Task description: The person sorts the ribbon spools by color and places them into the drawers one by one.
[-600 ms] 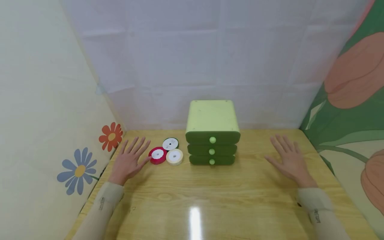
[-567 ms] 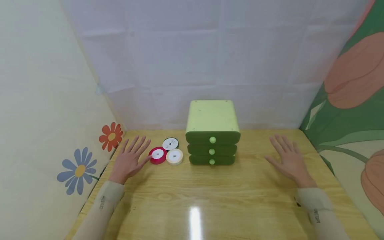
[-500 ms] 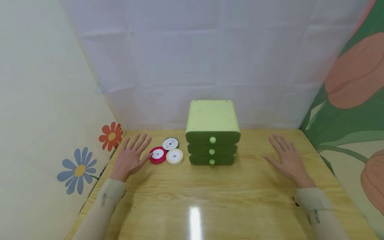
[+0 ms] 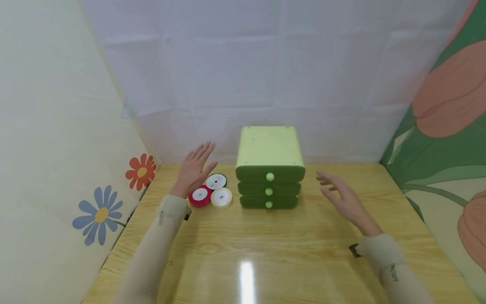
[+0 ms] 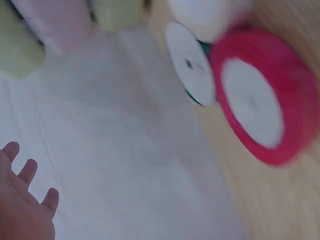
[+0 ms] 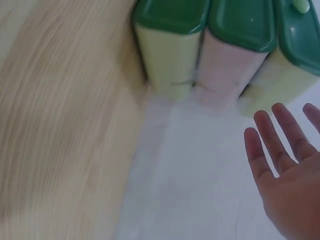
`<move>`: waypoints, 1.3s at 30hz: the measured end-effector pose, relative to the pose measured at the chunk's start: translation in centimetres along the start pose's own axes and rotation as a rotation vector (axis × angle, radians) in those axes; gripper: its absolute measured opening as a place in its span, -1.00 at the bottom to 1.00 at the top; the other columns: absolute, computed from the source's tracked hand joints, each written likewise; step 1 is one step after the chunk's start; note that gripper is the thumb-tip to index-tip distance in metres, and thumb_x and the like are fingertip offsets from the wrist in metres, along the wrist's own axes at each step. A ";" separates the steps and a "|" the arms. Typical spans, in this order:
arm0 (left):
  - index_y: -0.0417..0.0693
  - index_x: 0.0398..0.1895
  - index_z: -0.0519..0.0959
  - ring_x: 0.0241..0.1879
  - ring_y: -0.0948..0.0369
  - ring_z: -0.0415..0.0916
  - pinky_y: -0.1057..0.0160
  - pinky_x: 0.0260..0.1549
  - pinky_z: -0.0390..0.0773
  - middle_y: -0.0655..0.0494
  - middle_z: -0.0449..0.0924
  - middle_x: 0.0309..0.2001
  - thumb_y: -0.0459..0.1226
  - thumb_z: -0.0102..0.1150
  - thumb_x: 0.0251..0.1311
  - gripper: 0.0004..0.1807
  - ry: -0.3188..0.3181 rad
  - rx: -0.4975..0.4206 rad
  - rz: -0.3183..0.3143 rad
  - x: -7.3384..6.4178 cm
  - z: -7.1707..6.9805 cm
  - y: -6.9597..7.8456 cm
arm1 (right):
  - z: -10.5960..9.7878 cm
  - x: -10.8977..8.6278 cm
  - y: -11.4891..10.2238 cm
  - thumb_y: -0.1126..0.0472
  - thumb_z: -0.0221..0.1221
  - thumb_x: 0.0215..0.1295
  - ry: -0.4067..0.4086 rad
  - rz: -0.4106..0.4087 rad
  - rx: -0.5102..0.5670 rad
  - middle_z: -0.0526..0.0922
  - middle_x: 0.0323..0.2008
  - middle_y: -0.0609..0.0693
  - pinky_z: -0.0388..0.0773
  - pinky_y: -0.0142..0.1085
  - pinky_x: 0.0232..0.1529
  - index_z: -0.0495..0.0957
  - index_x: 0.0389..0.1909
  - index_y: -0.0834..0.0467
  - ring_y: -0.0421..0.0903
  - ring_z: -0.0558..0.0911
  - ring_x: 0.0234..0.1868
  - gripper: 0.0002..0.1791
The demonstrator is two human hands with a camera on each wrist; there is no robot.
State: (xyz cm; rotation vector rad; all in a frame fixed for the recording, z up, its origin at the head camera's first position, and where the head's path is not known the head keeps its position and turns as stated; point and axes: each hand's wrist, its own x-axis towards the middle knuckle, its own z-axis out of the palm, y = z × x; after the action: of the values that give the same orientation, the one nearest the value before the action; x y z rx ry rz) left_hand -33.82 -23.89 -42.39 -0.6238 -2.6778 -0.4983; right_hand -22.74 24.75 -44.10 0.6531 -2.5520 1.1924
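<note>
My left hand hovers above the ribbon spools with its fingers extended, holding nothing. Below it on the table lie a red ribbon spool, a cream ribbon spool and a white-faced spool with a green edge. The red spool also shows large in the left wrist view. To the right of a small green drawer cabinet, my right hand is raised with loosely extended fingers and holds nothing. The cabinet's three dark green drawers with round light green knobs are pushed in.
The wooden table meets a white cloth backdrop behind the cabinet. A flower-patterned panel stands along the left side, and another with large tulips along the right.
Both hands have moved inward toward the cabinet. The left has also risen and now overlaps the spools' edge; the right has turned more sideways. Spools and cabinet stay in place.
</note>
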 end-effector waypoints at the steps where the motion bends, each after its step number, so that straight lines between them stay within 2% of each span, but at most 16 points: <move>1: 0.19 0.70 0.01 0.65 -0.06 -0.04 -0.18 0.60 -0.07 0.07 0.02 0.67 0.22 -0.23 0.57 -0.24 0.017 -0.034 0.015 0.7 0.1 0.4 | 0.1 0.2 -0.3 0.22 -0.01 0.64 -0.002 0.002 0.019 0.56 0.32 0.22 0.50 -0.11 0.21 0.30 0.54 0.14 0.18 0.56 0.22 -0.48; 4: 0.19 0.69 0.06 0.63 -0.05 -0.01 -0.18 0.59 -0.03 0.08 0.04 0.67 0.24 -0.26 0.57 -0.25 0.044 -0.140 0.037 2.5 0.5 1.7 | 0.5 0.6 -1.3 0.21 -0.06 0.67 -0.020 0.013 0.077 0.61 0.27 0.19 0.51 -0.25 0.18 0.34 0.52 0.12 0.17 0.61 0.19 -0.52; 7: 0.21 0.68 0.08 0.63 -0.02 -0.01 -0.21 0.57 0.00 0.08 0.06 0.66 0.26 -0.28 0.57 -0.26 0.055 -0.235 0.046 3.8 0.9 2.9 | 0.9 0.9 -2.1 0.24 -0.09 0.68 -0.050 0.018 0.154 0.63 0.24 0.23 0.56 -0.30 0.15 0.36 0.50 0.15 0.16 0.64 0.16 -0.54; 11: 0.22 0.68 0.09 0.64 0.00 -0.04 -0.28 0.54 0.03 0.07 0.06 0.66 0.23 -0.26 0.58 -0.28 0.053 -0.337 0.059 5.3 1.2 4.4 | 1.6 1.5 -2.9 0.28 -0.10 0.67 -0.084 0.000 0.242 0.63 0.20 0.30 0.61 -0.34 0.09 0.39 0.46 0.22 0.02 0.67 0.12 -0.56; 14: 0.25 0.67 0.10 0.64 0.01 -0.05 -0.27 0.54 0.03 0.07 0.05 0.66 0.20 -0.26 0.59 -0.31 0.049 -0.382 0.070 6.1 1.4 5.2 | 2.1 1.8 -3.2 0.26 -0.11 0.68 -0.094 -0.019 0.263 0.64 0.18 0.29 0.61 -0.36 0.06 0.40 0.45 0.23 -0.09 0.67 0.10 -0.57; 18: 0.28 0.66 0.14 0.63 0.03 -0.03 -0.24 0.55 0.02 0.06 0.08 0.65 0.15 -0.26 0.61 -0.36 0.047 -0.428 0.088 7.0 1.7 6.1 | 2.8 2.2 -3.4 0.26 -0.13 0.68 -0.103 -0.029 0.281 0.64 0.17 0.27 0.62 -0.35 0.04 0.42 0.44 0.23 0.01 0.67 0.10 -0.57; 25: 0.33 0.63 0.20 0.63 0.08 -0.04 -0.26 0.54 0.01 0.22 0.06 0.66 0.12 -0.25 0.61 -0.41 0.005 -0.484 0.096 7.7 2.0 7.5 | 3.8 2.9 -4.1 0.30 -0.12 0.67 -0.122 -0.046 0.324 0.64 0.17 0.31 0.67 -0.30 0.02 0.42 0.41 0.28 0.19 0.67 0.09 -0.58; 29: 0.35 0.62 0.21 0.63 0.12 -0.05 -0.25 0.55 0.00 0.29 0.04 0.66 0.12 -0.26 0.61 -0.42 -0.012 -0.494 0.096 7.9 2.2 8.0 | 4.3 3.2 -4.6 0.27 -0.13 0.68 -0.139 -0.043 0.327 0.64 0.19 0.28 0.68 -0.08 0.09 0.42 0.43 0.24 0.25 0.65 0.12 -0.57; 32: 0.30 0.59 0.27 0.63 0.11 -0.05 -0.24 0.56 -0.02 0.25 0.07 0.65 0.10 -0.24 0.61 -0.43 -0.030 -0.520 0.093 7.9 2.4 8.1 | 4.6 3.4 -4.8 0.24 -0.14 0.69 -0.151 -0.044 0.340 0.63 0.20 0.28 0.65 0.10 0.12 0.41 0.44 0.23 0.27 0.64 0.13 -0.56; 39: 0.19 0.52 0.39 0.63 0.12 -0.04 -0.19 0.58 -0.05 0.18 0.17 0.61 0.05 -0.21 0.62 -0.47 -0.059 -0.557 0.096 7.7 2.8 7.8 | 4.9 3.6 -4.9 0.19 -0.16 0.71 -0.155 -0.057 0.346 0.63 0.19 0.29 0.64 0.13 0.12 0.38 0.46 0.22 0.27 0.64 0.12 -0.55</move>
State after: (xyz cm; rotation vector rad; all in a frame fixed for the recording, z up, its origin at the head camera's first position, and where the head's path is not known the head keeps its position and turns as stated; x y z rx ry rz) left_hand -37.28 -13.45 -39.75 -0.9183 -2.5402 -1.2312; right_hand -23.62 17.16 -42.49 0.9193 -2.4462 1.6399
